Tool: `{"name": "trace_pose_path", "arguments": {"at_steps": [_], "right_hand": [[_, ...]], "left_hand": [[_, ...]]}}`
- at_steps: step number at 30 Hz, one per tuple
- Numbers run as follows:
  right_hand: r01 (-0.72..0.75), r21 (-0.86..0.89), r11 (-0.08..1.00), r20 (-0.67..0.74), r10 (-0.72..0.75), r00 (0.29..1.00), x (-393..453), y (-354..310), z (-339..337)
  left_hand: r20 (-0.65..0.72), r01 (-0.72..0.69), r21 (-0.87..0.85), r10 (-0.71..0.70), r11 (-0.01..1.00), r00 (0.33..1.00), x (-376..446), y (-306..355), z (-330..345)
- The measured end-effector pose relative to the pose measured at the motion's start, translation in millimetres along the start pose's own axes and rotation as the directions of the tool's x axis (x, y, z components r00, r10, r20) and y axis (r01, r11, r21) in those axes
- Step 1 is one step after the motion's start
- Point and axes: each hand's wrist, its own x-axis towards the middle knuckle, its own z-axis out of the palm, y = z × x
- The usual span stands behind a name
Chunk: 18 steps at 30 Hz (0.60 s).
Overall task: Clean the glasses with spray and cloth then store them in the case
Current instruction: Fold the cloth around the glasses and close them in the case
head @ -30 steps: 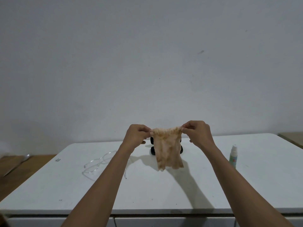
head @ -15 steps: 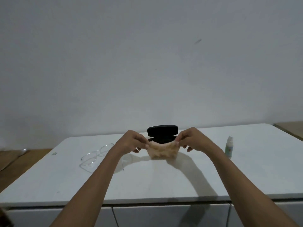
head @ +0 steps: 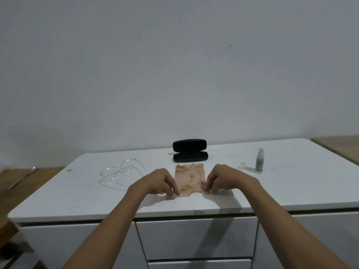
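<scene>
Head cam: glasses (head: 121,172), clear-framed, lie open on the white tabletop (head: 291,183), left of centre, well apart from both hands and untouched. Cloth (head: 189,179), peach, wrinkled, is spread flat on the top between the hands, its far edge just short of the case (head: 190,151). Case is black, lid up, sitting behind the cloth near the back edge. Spray bottle (head: 259,160) stands upright off to the right, w/ what looks like its small clear cap (head: 242,164) just beside it.

Left hand (head: 157,181): fingers curled down, tips pinching the cloth's near left corner against the top. Right hand (head: 223,178): same on the near right corner, fingertips pinching it down.

Risks, as I judge them: glasses are thin & nearly see-through against the white surface, so a reach could snag a temple arm or push them toward the left edge. Bottle looks tall and narrow w/ cap off; a passing right forearm could tip it & spill. Cloth flat on the top may pick up grit, which could scratch lenses.
</scene>
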Motion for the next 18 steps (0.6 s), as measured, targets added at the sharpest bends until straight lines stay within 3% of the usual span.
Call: {"name": "trace_pose_path", "arguments": {"at_steps": [7,10,14,18], "right_hand": [[-0.007,0.044,0.999,-0.027,0.008,1.0,-1.8,2.6,-5.9],[-0.018,0.038,0.999,-0.161,0.024,0.987,6.9,6.6,-1.6],[-0.063,0.017,0.998,-0.282,0.065,0.957,28.3,14.6,9.4],[-0.103,-0.012,0.995,-0.341,0.093,0.935,46.7,17.1,15.2]], "left_hand": [[-0.05,-0.009,-0.046,0.007,0.999,0.999,-1.4,-3.6,-0.5],[-0.157,-0.025,-0.104,0.009,0.994,0.988,9.2,-9.5,2.0],[-0.371,-0.029,-0.042,0.011,0.999,0.928,34.5,-17.7,8.1],[-0.407,-0.003,0.008,0.006,1.0,0.913,63.3,-24.8,11.6]]}}
